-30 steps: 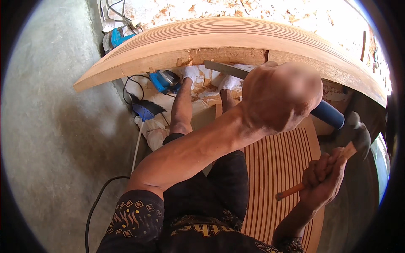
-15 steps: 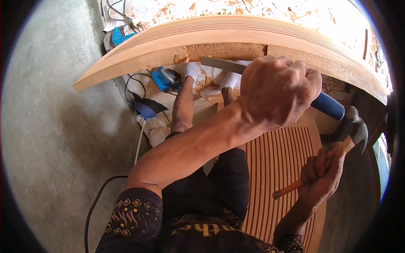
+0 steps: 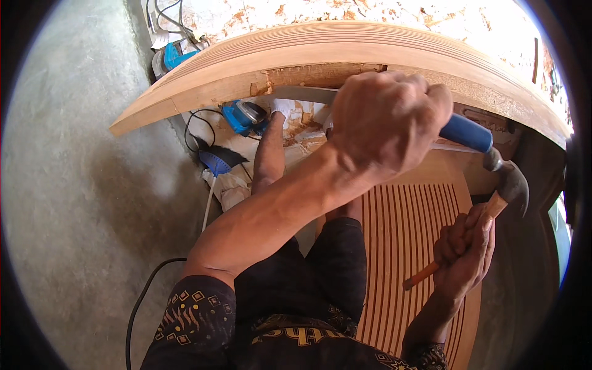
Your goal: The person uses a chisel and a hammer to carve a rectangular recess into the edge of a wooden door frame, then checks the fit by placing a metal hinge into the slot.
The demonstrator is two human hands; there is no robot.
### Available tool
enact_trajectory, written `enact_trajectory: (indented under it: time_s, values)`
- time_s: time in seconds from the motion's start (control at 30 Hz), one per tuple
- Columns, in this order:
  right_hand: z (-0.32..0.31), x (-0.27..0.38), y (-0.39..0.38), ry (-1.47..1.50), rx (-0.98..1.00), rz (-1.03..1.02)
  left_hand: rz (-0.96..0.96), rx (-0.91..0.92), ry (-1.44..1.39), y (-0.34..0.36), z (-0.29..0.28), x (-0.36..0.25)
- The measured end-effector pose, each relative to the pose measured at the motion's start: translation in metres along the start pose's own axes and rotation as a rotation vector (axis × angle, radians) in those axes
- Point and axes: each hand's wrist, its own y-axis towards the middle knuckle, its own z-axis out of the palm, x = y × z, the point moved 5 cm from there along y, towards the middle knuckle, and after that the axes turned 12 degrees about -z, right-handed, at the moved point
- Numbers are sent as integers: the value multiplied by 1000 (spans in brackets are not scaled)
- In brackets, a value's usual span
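With twelve at the top of the view, your left hand (image 3: 391,126) is at two o'clock, its fingers curled tightly around a chisel (image 3: 467,133) with a blue handle. The handle end sticks out of your fist toward three o'clock; the flat metal blade points the other way, toward twelve. Its tip lies at the lower edge of a long recess (image 3: 327,75) cut into the edge of a pale wooden panel (image 3: 209,89), near the recess's left end; you cannot tell whether it presses on the wood. The panel arches across the top from ten to two, its upper face lined with grooves.

Your right hand (image 3: 462,253), near four o'clock, has its fingers wrapped around the wooden handle of a claw hammer (image 3: 513,188). The dark metal head is at three o'clock, its striking face right at the chisel's butt.

Below your hands, from four to five o'clock, lies a second wooden panel (image 3: 407,246) with dark parallel grooves. Between ten and eleven is a blue power tool (image 3: 237,117), with another blue tool (image 3: 172,57) farther out. A blue-headed brush (image 3: 214,163) is toward nine, and a black cable (image 3: 139,302) curves at eight over the grey floor (image 3: 74,185).
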Motion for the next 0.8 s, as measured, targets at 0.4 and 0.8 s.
enact_trajectory:
  time_s: [0.4, 0.8]
  values:
    - [-2, 9, 8, 197, -4, -79, 97, -109, -32, -3, 2, -7]
    - [-6, 16, -10, 160, 27, -146, 79, -118, -83, -7, -11, -12]
